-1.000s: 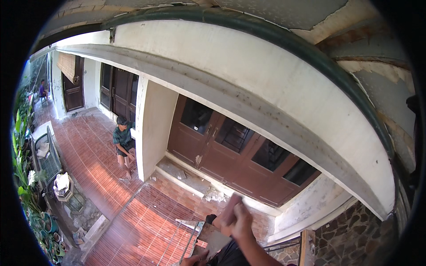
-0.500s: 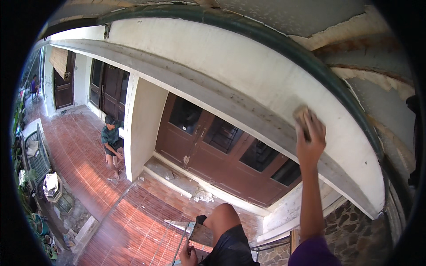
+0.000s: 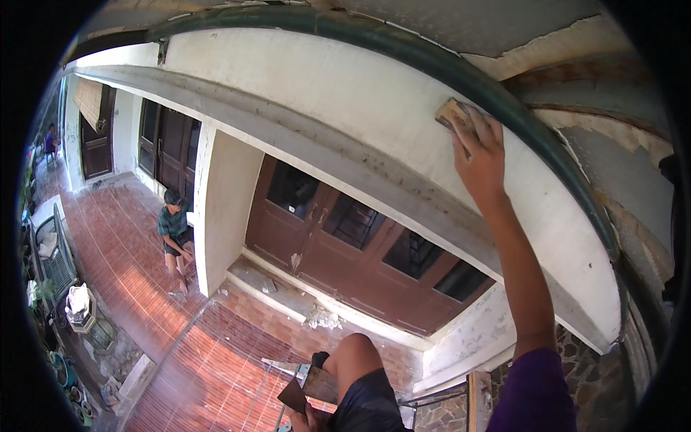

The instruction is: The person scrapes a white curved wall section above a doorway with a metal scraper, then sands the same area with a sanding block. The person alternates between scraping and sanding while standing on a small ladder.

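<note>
High on the white wall [image 3: 345,83], just under the green pipe [image 3: 403,47], my right hand [image 3: 481,147] grips a tan sanding block [image 3: 449,114]. The fingers lie over the block, and its face rests against the wall. Low in the view, beside my bent knee [image 3: 358,354], my left hand [image 3: 309,419] holds a flat dark brown piece [image 3: 292,396] that looks like a sheet of sandpaper. Part of that hand is cut off by the lower edge.
A grey ledge [image 3: 345,140] runs below the wall, above brown doors [image 3: 345,266]. Under me are a plank [image 3: 321,385] and a wooden post [image 3: 479,399]. On the red tiled floor [image 3: 216,360] far below, a person [image 3: 175,227] sits by a pillar; debris [image 3: 324,317] lies at the doorstep.
My right hand has moved the sanding block up and left, from near the ledge to near the pipe. The brown sheet in my left hand has come into sight.
</note>
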`<state>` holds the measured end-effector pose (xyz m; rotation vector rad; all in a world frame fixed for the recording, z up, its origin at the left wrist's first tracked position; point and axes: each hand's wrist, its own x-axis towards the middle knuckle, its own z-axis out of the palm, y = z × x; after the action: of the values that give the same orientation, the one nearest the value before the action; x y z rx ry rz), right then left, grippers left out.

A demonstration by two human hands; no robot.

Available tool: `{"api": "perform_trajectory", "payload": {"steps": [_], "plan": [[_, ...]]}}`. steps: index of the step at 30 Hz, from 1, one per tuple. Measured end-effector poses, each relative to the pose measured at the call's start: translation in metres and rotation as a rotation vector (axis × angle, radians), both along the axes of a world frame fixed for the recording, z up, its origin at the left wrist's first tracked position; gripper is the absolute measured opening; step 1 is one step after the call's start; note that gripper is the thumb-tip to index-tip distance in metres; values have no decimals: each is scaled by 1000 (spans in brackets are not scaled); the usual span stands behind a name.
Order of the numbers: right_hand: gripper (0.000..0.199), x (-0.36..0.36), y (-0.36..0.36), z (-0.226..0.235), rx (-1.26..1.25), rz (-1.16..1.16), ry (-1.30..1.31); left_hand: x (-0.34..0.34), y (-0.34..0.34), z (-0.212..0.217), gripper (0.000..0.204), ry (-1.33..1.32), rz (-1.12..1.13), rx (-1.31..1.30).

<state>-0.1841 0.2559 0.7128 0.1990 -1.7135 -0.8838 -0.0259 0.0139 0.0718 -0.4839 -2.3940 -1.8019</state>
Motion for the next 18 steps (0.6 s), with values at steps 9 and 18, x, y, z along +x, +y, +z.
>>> {"api": "perform_trajectory", "payload": {"steps": [9,18], "plan": [[35,17,26,-21,80,-26,-83,5,-13,-18,25,-295,-317,369],[38,26,33,-18,172,-53,-242,2,-21,-13,20,79,-445,133]]}}
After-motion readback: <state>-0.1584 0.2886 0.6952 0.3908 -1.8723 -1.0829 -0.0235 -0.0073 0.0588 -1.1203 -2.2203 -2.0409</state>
